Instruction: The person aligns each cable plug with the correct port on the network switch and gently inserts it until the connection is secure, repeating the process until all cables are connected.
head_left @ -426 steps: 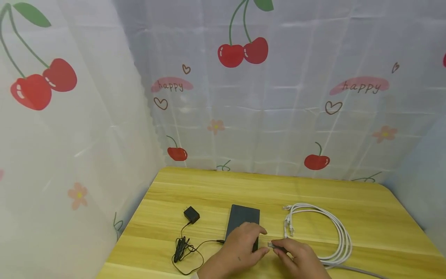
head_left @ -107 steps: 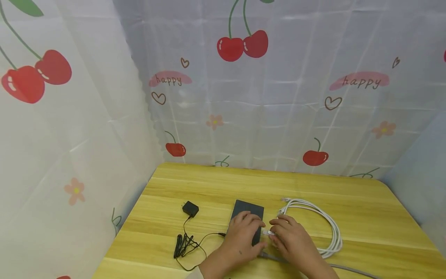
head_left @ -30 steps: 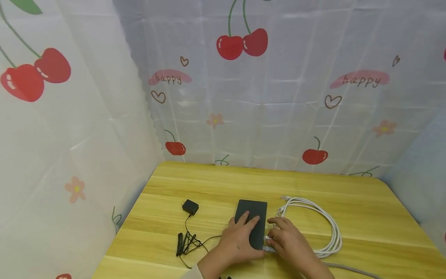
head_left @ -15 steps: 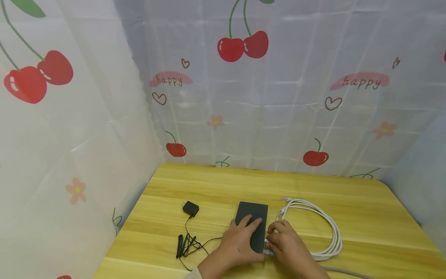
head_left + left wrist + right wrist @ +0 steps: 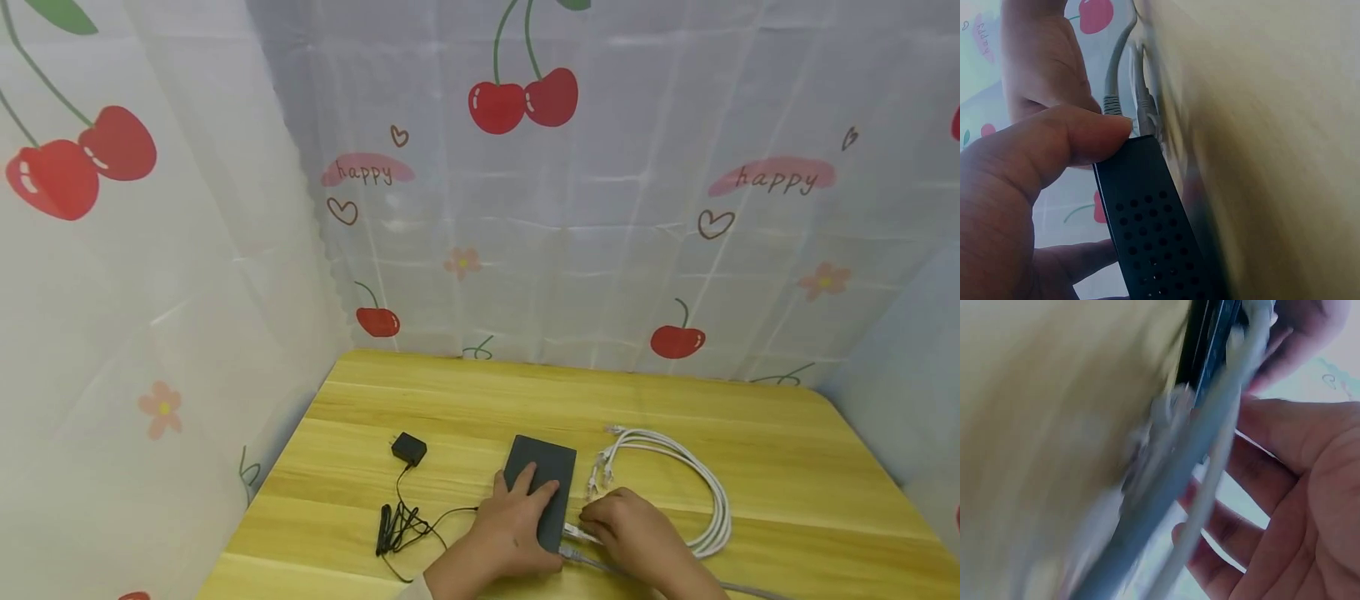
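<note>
Curtains (image 5: 570, 275) back your table (image 5: 525, 392), charger (image 5: 408, 449) left, white cable (image 5: 721, 502) right; your left hand (image 5: 512, 528) grips the box (image 5: 551, 462); right hand (image 5: 633, 527) above gray cord (image 5: 596, 563), grip unclear.

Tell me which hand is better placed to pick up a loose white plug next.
Probably the right: the right hand is nearer the loose white plugs, while the left hand grips the black box.

Grey cable (image 5: 1166, 478) slants beside white cable (image 5: 1209, 487); right hand (image 5: 1297, 500) near; black box (image 5: 1200, 344) behind
</note>
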`<action>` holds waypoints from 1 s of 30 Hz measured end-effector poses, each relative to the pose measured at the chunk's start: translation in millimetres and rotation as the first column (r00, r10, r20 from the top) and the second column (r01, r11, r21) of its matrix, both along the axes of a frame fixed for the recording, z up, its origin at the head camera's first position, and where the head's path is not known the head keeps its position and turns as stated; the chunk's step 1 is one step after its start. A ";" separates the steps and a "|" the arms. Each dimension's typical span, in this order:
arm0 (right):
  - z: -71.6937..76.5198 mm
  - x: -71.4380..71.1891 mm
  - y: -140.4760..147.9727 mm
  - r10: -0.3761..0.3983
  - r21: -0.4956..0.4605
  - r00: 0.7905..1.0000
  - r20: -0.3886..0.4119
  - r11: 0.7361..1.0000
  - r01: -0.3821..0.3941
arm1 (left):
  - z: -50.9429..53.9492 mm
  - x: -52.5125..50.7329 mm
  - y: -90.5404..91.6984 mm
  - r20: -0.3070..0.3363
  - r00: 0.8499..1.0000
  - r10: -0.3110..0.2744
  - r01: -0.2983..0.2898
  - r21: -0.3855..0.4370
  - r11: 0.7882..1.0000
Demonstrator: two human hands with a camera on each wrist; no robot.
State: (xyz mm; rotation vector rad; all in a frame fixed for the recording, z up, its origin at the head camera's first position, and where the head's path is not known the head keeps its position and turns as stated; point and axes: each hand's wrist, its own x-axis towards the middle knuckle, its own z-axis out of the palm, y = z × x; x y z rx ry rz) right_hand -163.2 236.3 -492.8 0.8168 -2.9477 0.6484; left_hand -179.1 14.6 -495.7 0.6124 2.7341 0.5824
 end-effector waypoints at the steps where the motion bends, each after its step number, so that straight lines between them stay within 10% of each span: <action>1: -0.2 -0.4 2.2 0.005 0.006 1.000 -0.002 1.000 -0.005 | -0.1 0.4 -0.1 0.004 1.000 -0.005 0.005 -0.007 1.000; 13: -1.5 -1.2 10.0 -0.016 0.077 0.999 0.041 0.997 0.013 | -2.3 1.1 2.4 0.006 1.000 -0.026 0.026 -0.058 0.998; 30: -6.6 1.6 2.1 -0.019 0.100 0.957 -0.291 0.994 0.050 | -4.8 1.6 0.0 -0.049 0.996 -0.071 0.066 -0.097 0.993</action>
